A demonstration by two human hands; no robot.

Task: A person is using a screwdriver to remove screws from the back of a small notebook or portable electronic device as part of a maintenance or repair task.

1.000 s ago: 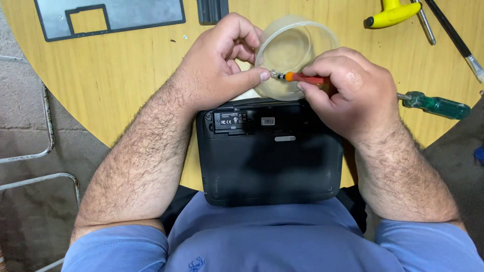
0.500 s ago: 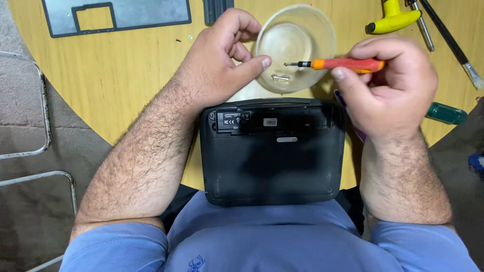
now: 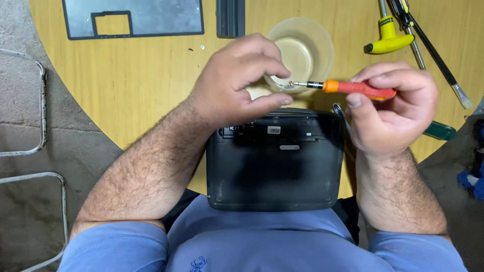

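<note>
A round yellow wooden surface (image 3: pixel 151 85) carries everything, its near edge curving toward the person's lap. A black laptop base (image 3: pixel 275 161), underside up, lies across that near edge and overhangs it toward the blue shirt. Near the far edge, to the left, lies a grey cover panel (image 3: pixel 133 17) with a rectangular cut-out, and just right of it a dark narrow bar (image 3: pixel 230 17). A clear plastic bowl (image 3: pixel 301 53) stands beyond the laptop base, partly covered by the left hand (image 3: pixel 237 83). Toward the right edge lie a yellow T-handle tool (image 3: pixel 388 38), a thin brush (image 3: pixel 438 63) slanting across it, and a green-handled screwdriver (image 3: pixel 439 131) mostly hidden behind the right hand (image 3: pixel 388 113).

The orange-handled screwdriver (image 3: pixel 353 88) is held above the surface, between the bowl and the far edge of the laptop base. Its long axis runs nearly level, left to right, with the black collar and thin metal tip pointing left toward the left hand, at the bowl's near rim. Something small and shiny sits at the tip; what it is cannot be made out.

The right grip is clenched round the handle's rear part, thumb underneath and fingers curled over, so most of the shaft juts out to the left of the fist. The left grip is pinched, thumb against fingertips, just beside the tip; whether it holds anything cannot be told.
</note>
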